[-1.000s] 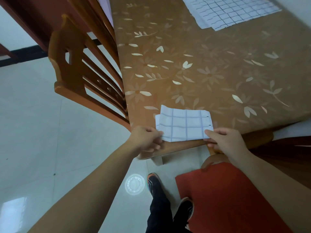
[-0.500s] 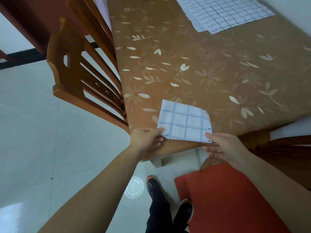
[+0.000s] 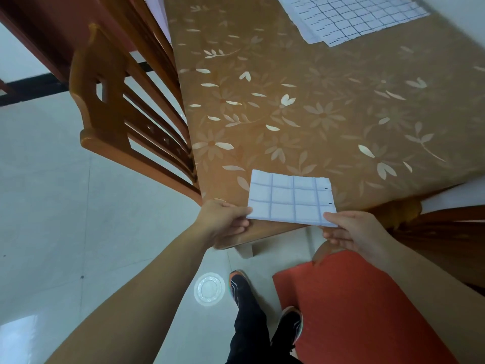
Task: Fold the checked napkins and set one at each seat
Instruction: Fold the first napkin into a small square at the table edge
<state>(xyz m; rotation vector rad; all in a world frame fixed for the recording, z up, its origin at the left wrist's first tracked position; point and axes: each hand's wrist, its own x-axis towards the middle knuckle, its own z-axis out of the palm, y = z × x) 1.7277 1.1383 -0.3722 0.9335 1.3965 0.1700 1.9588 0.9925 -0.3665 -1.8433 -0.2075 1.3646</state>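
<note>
A folded white napkin with blue checks (image 3: 290, 198) lies at the near edge of the brown flowered table (image 3: 328, 114). My left hand (image 3: 223, 222) pinches its near left corner, thumb on top and fingers underneath. At the near right corner my right hand (image 3: 351, 232) pinches it the same way. Unfolded checked napkins (image 3: 349, 17) lie spread at the far side of the table.
A wooden chair (image 3: 118, 106) stands pushed in at the table's left side. Another chair with a red seat cushion (image 3: 367, 311) is at the near right, below my right arm. My legs and shoes (image 3: 262, 298) stand on the pale tiled floor.
The napkin has been folded narrower, its left flap tucked in, and squared up at the table edge. Both hands have kept their hold on its near corners.
</note>
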